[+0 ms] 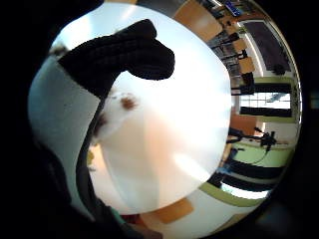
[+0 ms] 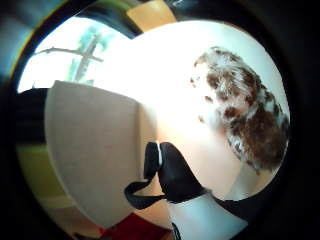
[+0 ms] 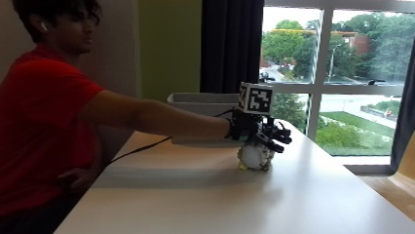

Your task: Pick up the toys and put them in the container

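In the outside view a white plush toy with brown spots (image 3: 254,157) sits on the white table (image 3: 227,200). My gloved right hand (image 3: 262,131) hangs just above the toy's top, its fingers loosely curled and not closed round it. The thumb side palm view shows the spotted toy (image 2: 245,115) lying on the table, a little apart from the palm. In the little finger side palm view a curled gloved finger (image 1: 124,55) arches over a white and brown part of the toy (image 1: 119,112). The grey container (image 3: 195,100) stands just behind the hand, and its wall (image 2: 90,150) shows beside the toy.
A large window (image 3: 337,73) and a dark curtain (image 3: 230,44) lie beyond the table's far end. The person sits at the table's left side, arm stretched across it. The tabletop in front of the toy is bare.
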A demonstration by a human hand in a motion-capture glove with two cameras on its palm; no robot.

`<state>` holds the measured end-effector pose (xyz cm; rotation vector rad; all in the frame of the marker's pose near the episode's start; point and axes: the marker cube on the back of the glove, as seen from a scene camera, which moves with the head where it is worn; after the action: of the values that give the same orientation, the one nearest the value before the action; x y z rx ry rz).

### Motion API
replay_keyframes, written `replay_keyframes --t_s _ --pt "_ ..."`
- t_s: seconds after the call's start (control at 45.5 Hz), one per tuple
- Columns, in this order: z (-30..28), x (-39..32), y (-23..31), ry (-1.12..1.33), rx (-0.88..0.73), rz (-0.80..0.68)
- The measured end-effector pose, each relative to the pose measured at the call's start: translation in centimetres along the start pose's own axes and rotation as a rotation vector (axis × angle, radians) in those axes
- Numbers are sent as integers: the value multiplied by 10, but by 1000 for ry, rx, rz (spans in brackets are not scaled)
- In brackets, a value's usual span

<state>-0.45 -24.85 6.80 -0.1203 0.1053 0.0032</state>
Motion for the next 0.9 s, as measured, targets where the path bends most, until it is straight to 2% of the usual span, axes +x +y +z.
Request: replay_keyframes --t_s 0.286,0.549,0.725,0.901 --pt "31 8 -11 52 -142 1" --pt "33 10 -12 138 -190 -49" --pt "34 6 -11 121 -102 -14" --pt "42 7 2 116 98 22"
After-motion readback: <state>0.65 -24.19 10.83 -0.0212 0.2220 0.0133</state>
